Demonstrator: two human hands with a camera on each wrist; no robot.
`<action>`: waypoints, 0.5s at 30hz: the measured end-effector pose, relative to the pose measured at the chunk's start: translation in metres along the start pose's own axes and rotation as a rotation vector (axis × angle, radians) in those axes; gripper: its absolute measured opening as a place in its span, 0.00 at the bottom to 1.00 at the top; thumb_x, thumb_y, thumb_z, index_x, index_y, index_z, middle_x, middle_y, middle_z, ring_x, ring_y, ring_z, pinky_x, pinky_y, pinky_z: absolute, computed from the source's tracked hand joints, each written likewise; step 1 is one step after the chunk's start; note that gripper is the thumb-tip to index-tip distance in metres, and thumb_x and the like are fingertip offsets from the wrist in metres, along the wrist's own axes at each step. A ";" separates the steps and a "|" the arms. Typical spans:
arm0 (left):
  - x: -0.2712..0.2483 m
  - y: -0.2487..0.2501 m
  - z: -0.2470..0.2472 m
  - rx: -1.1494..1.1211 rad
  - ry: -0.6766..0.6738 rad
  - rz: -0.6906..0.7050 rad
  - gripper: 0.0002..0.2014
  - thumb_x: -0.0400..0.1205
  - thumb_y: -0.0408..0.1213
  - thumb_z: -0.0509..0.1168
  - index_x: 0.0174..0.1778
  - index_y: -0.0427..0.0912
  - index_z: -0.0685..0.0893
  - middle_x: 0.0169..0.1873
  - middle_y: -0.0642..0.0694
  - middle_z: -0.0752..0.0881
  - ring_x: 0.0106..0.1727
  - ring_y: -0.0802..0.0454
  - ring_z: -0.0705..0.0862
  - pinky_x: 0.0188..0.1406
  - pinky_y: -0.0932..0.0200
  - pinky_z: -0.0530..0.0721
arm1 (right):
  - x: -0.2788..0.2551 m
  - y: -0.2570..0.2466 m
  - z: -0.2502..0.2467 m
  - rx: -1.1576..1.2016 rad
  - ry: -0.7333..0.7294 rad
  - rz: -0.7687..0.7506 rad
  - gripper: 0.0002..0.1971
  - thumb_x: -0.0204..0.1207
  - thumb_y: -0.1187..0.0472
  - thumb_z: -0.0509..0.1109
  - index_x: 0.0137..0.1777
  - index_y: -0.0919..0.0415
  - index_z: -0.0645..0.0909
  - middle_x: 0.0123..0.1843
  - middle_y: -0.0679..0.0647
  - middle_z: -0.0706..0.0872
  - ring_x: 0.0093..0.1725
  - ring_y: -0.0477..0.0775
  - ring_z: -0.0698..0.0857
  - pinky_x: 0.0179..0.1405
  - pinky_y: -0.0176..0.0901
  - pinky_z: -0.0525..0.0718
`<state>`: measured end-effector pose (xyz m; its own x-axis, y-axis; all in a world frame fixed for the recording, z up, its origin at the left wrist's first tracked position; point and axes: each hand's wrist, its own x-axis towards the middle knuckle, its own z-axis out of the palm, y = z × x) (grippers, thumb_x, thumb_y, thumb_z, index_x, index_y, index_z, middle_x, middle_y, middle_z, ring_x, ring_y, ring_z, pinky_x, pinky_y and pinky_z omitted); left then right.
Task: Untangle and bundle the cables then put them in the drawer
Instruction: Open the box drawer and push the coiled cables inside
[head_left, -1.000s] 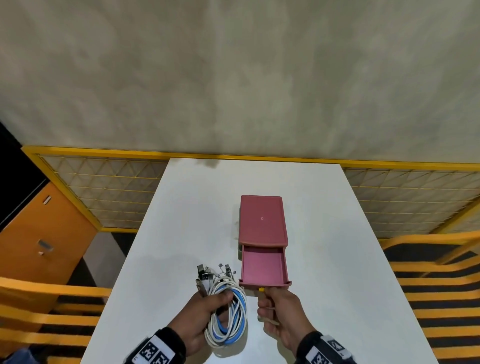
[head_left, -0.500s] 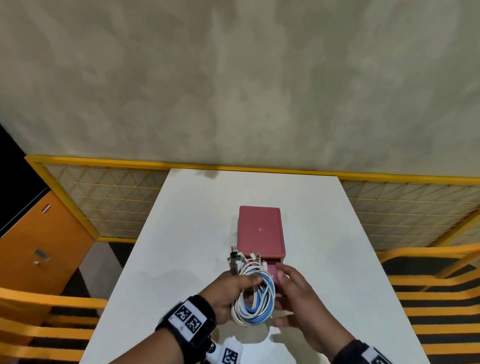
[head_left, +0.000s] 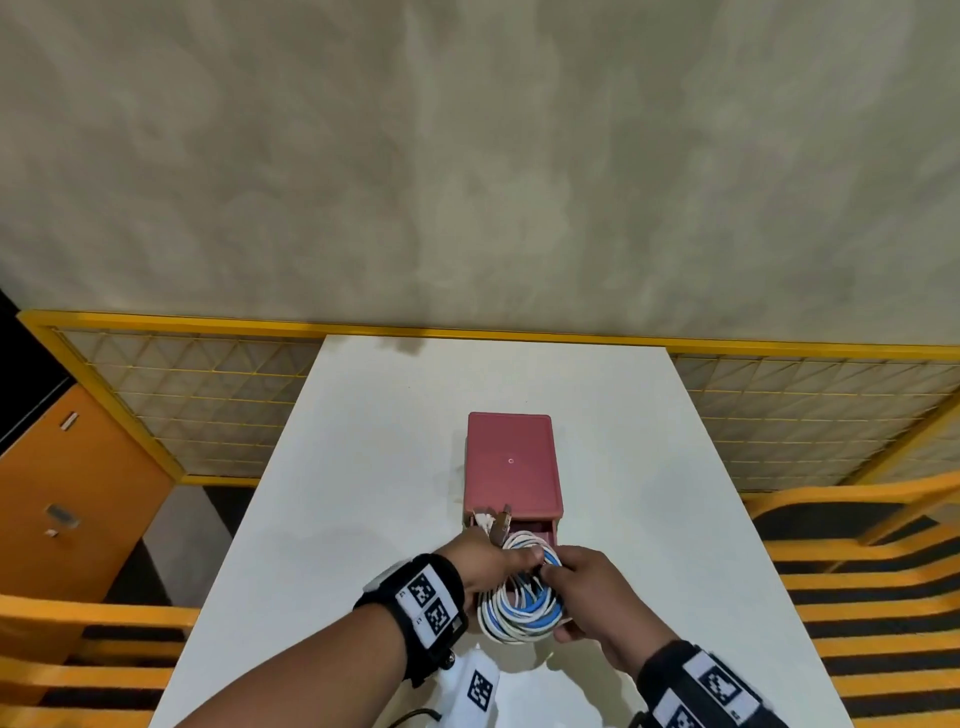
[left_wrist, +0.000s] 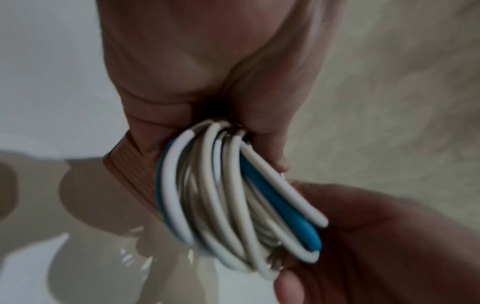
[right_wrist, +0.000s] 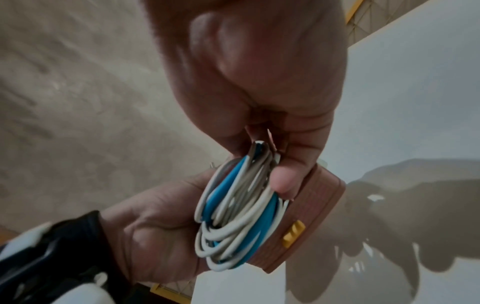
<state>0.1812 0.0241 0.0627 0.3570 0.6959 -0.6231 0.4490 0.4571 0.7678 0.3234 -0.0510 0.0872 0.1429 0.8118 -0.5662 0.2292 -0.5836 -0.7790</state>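
Observation:
A coiled bundle of white and blue cables (head_left: 519, 605) hangs just over the pulled-out drawer (head_left: 537, 529) of a pink box (head_left: 511, 462) in the middle of the white table. My left hand (head_left: 519, 558) grips the coil from the left, and the plug ends (head_left: 496, 525) stick up past it. My right hand (head_left: 558, 571) pinches the coil from the right. In the right wrist view the cables (right_wrist: 239, 216) lie against the drawer front (right_wrist: 314, 207) beside its yellow handle (right_wrist: 293, 231). The left wrist view shows the coil (left_wrist: 233, 195) between both hands. The drawer's inside is mostly hidden.
The white table (head_left: 363, 493) reaches back to a yellow-framed mesh fence (head_left: 208, 405). An orange cabinet (head_left: 67, 499) stands at the left. Orange rails (head_left: 857, 545) run along the right and at the lower left.
My right hand let go of the drawer handle and took hold of the coil. My left hand carried the bundle forward and to the right, over the open drawer.

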 end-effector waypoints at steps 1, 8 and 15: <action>0.002 -0.001 0.001 0.034 0.021 0.022 0.26 0.68 0.59 0.75 0.53 0.42 0.89 0.36 0.50 0.92 0.34 0.56 0.90 0.48 0.54 0.91 | 0.002 -0.001 0.000 -0.024 -0.002 -0.002 0.13 0.82 0.61 0.60 0.49 0.53 0.88 0.37 0.52 0.92 0.31 0.50 0.85 0.29 0.40 0.84; -0.001 0.003 0.013 0.070 0.126 0.011 0.47 0.74 0.75 0.54 0.80 0.42 0.63 0.67 0.43 0.83 0.62 0.48 0.85 0.63 0.56 0.78 | 0.015 0.000 0.002 -0.188 0.031 -0.046 0.14 0.76 0.63 0.57 0.48 0.61 0.85 0.44 0.65 0.91 0.39 0.62 0.91 0.33 0.51 0.90; -0.005 -0.008 0.012 0.531 0.292 0.067 0.22 0.88 0.53 0.44 0.69 0.44 0.73 0.63 0.33 0.76 0.67 0.31 0.74 0.70 0.42 0.74 | 0.018 0.004 0.004 -0.366 0.097 -0.135 0.16 0.83 0.58 0.55 0.59 0.61 0.82 0.55 0.64 0.88 0.45 0.63 0.88 0.38 0.51 0.89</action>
<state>0.1857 0.0108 0.0582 0.1927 0.8712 -0.4516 0.8071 0.1210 0.5778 0.3236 -0.0389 0.0725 0.1744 0.8887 -0.4239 0.5777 -0.4410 -0.6869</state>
